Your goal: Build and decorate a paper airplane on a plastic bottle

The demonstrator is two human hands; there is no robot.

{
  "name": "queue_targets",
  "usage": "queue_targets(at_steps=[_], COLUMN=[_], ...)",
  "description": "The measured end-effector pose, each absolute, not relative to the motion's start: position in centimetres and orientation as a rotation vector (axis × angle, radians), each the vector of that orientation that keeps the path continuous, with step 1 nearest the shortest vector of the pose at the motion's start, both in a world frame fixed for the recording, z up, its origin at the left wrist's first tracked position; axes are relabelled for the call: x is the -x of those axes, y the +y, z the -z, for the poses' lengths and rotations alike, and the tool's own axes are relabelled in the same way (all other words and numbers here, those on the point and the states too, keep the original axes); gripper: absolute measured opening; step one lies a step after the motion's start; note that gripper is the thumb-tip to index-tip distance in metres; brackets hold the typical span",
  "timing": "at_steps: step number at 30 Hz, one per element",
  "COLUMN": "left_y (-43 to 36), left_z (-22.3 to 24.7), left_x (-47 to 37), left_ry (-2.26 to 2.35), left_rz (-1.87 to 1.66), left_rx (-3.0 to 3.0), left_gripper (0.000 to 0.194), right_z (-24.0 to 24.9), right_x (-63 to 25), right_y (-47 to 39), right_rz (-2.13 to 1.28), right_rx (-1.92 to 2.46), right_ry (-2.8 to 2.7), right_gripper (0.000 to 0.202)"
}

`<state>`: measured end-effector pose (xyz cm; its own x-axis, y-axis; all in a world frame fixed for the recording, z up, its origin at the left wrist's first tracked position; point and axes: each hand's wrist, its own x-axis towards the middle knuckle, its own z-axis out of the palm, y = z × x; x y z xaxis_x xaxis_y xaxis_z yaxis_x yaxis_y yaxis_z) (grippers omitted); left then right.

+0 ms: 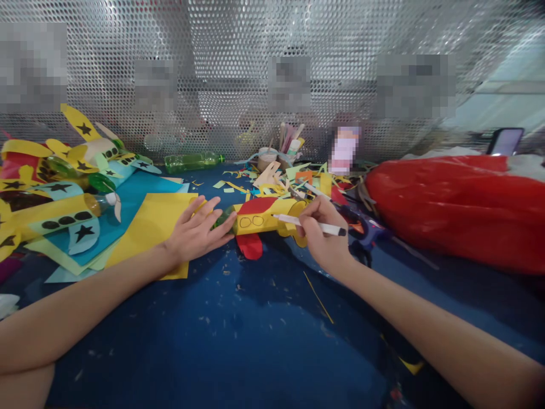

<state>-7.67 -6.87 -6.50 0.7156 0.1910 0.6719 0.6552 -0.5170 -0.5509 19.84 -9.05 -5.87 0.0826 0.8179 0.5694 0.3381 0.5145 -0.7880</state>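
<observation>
A toy plane (266, 220), made from a green bottle wrapped in yellow paper with red paper wings, lies on its side in the middle of the table. Two oval outlines are drawn in black on its yellow side. At its green bottle end rests my left hand (198, 230), fingers spread, steadying it. In my right hand (326, 236) is a white marker (317, 225) with a black end, held in a writing grip. Its tip is at the yellow side, right of the ovals; whether it touches the paper is hard to tell.
Finished bottle planes (55, 218) stand at the left, near yellow paper (149, 227) and blue sheets (145, 187). Behind are a green bottle (191, 162), paper scraps (272, 179) and a cup of sticks (268, 159). A glue gun (370, 232) and red bag (460, 210) lie right.
</observation>
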Motion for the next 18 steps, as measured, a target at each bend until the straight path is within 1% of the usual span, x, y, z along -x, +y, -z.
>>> queue_targets(at_steps=[6, 12, 18], left_y=[-6.73, -6.78, -6.89], left_z=[6.56, 6.61, 6.28], left_x=[7.68, 7.63, 7.51], left_ry=[-0.594, -0.625, -0.592], left_rz=[0.696, 0.705, 0.707], left_rx=[2.032, 2.045, 2.02], left_gripper=[0.039, 0.034, 0.038], right_z=[5.94, 5.88, 6.03], right_x=[-19.58, -19.53, -19.99], right_y=[-9.04, -9.15, -9.12], right_rz=[-0.479, -0.519, -0.476], right_rx=[1.057, 1.038, 1.035], right_ry=[-1.552, -1.616, -1.636], right_gripper=[0.015, 0.015, 0.017])
